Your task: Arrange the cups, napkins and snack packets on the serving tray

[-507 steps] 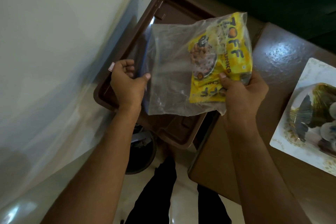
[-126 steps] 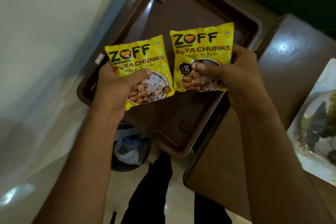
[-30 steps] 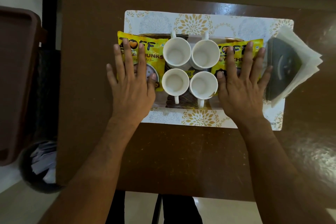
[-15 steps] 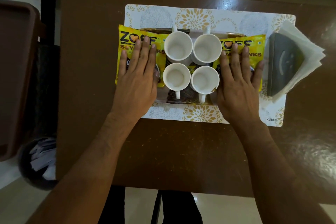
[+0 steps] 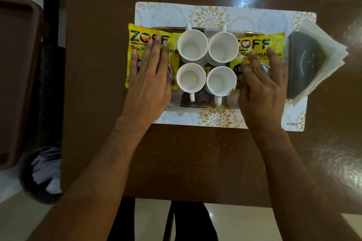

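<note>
Several white cups stand together in the middle of a dark patterned serving tray. A yellow snack packet lies left of them, with my left hand flat on it, fingers apart. A second yellow packet lies right of the cups under my right hand, whose fingers rest loosely spread on it. Neither hand grips anything. White napkins sit in a dark holder at the right end.
The tray rests on a white placemat with gold flowers on a brown table. A large brown plastic tray is off the table's left edge. Below it stands a dark bin with paper inside.
Both hands have slid a little toward me over the packets, showing more of the printed tops. The right hand's fingers have lifted and spread slightly. Cups and napkins have not moved.
</note>
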The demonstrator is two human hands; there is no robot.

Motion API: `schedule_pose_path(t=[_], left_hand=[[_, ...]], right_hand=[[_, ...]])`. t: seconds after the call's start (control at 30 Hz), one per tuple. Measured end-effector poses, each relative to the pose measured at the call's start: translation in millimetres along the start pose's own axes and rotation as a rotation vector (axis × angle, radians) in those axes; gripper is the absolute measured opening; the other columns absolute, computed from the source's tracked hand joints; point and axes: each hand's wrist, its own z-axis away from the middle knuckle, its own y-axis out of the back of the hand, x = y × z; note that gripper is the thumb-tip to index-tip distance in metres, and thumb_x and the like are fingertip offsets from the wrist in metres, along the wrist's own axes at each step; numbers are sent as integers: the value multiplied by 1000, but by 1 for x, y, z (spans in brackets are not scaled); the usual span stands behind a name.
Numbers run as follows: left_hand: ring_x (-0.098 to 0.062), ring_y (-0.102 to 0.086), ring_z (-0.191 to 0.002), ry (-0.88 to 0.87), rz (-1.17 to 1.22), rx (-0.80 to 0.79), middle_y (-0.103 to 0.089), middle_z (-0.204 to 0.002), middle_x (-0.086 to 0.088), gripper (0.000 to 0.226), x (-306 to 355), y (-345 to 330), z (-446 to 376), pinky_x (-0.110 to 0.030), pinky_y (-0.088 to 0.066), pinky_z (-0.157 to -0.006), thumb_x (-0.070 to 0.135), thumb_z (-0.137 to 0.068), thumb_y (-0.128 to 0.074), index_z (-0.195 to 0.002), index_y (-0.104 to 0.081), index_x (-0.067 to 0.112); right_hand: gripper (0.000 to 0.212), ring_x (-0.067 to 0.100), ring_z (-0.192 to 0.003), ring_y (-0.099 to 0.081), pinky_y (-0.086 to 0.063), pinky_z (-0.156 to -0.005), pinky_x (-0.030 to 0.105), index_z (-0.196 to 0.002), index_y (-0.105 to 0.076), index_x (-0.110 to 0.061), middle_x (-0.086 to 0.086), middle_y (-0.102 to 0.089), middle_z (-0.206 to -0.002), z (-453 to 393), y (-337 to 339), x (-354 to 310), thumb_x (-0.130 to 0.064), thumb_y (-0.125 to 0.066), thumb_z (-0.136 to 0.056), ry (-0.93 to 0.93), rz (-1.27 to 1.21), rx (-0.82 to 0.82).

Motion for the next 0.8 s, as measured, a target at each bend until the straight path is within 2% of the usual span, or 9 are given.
schedule_pose_path(t=[0.13,0.27,0.47,0.63,0.7,0.8], left_hand=[[-30,-11,-166,-14,-19,9,-11,-178,-14,65,0,-3,3,-59,-13,-133,30,-111,-36,-168,-13,7],[-28,-9,-167,-20,-22,-6,-9,-179,-12,65,-1,-3,3,-58,-12,-134,31,-112,-33,-168,-11,8],[-30,-9,-167,22,68,-3,-12,-178,-16,65,0,4,3,-55,-10,-135,30,-111,-34,-167,-14,4],[-29,-11,-166,50,137,25,-14,-178,-16,67,2,13,9,-55,-8,-135,38,-111,-25,-167,-15,4],[-29,-11,-166,41,161,45,-14,-177,-16,67,2,17,14,-54,-7,-135,39,-111,-25,-167,-15,3],[-30,-14,-166,22,161,81,-16,-177,-17,68,-2,22,21,-55,-8,-135,40,-112,-28,-167,-16,3]], right_hand=[[43,38,-155,-32,-27,-125,61,-144,-60,-7,8,-54,-156,4,-2,-4,-18,-47,-104,-42,-16,-87],[52,37,-156,-31,-27,-125,61,-146,-57,-7,9,-52,-158,4,0,-4,-24,-41,-100,-56,-40,-118],[52,35,-160,-19,-22,-128,58,-155,-40,0,17,-36,-167,2,7,-7,-27,-36,-111,-105,-3,-157],[54,42,-152,-30,-26,-126,52,-151,-42,4,22,-47,-157,9,24,-20,-33,-35,-113,-154,-1,-50],[58,42,-151,-30,-28,-125,53,-152,-41,4,23,-44,-157,11,31,-29,-38,-35,-113,-152,5,-49],[67,43,-157,-22,-22,-128,55,-156,-33,4,24,-30,-166,16,32,-44,-45,-27,-112,-126,6,-77]])
